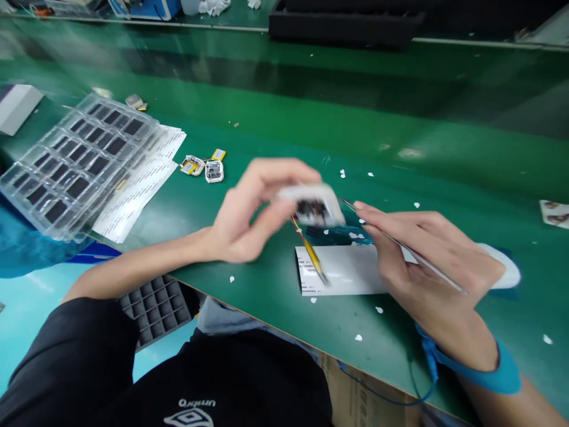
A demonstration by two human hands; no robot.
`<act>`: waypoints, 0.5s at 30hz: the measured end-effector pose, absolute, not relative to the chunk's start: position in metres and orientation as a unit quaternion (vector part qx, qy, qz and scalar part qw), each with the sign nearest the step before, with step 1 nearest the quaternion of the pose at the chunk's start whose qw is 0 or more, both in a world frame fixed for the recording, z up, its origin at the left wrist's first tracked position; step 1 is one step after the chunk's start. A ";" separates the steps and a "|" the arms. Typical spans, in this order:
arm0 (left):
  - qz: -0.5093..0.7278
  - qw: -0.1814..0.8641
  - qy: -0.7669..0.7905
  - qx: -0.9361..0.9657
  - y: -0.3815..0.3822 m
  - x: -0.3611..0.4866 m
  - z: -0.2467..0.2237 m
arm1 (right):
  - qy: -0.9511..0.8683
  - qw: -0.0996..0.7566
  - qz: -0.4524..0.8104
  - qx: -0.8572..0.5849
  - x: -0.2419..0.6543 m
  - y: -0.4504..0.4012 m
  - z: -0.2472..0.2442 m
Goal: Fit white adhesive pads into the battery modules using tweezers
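My left hand [262,213] pinches a small white device housing [329,204], tilted so that its circuit parts show, slightly blurred. From it a yellow battery [314,258] dangles on its leads, over a white sticker sheet [344,271] lying on the bench. My right hand [431,255] is closed round a thin metal tool [427,267], held like a pen; its tip points at the housing's right side, and whether it touches cannot be made out. Beneath the right hand, a white rounded object [504,267] is partly hidden.
Opened white housings with batteries [214,171] lie left of centre on the green bench [267,279]. Farther left are printed sheets [137,196] under a clear compartment tray [80,160]. Small white sticker bits are scattered about. A blue wrist strap [498,370] with a cord circles my right wrist.
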State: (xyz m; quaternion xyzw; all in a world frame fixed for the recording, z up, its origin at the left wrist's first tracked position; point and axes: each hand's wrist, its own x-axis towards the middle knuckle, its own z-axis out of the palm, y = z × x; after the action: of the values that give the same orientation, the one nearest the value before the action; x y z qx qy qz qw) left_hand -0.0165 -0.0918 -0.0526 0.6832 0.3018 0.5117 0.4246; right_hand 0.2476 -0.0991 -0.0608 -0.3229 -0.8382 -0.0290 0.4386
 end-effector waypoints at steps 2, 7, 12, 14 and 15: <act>0.577 0.485 0.377 0.538 -0.083 -0.018 -0.046 | -0.844 0.428 -0.026 -0.323 0.246 -0.104 -0.057; 0.525 0.651 0.468 0.288 -0.057 -0.020 -0.051 | -0.852 0.407 -0.033 -0.327 0.242 -0.114 -0.047; 0.462 0.705 0.438 0.311 -0.066 -0.013 -0.056 | -0.865 0.380 -0.031 -0.328 0.240 -0.123 -0.046; 0.433 0.718 0.419 0.349 -0.073 -0.011 -0.055 | -0.869 0.361 -0.011 -0.337 0.242 -0.127 -0.043; 0.412 0.726 0.408 0.370 -0.075 -0.011 -0.054 | -0.874 0.349 0.003 -0.338 0.243 -0.130 -0.041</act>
State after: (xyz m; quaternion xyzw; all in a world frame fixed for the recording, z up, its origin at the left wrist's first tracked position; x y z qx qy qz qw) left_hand -0.0112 -0.0751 -0.0539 0.3698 0.4080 0.4118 0.7261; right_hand 0.2432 -0.1296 -0.0410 -0.3383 -0.8739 0.0028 0.3490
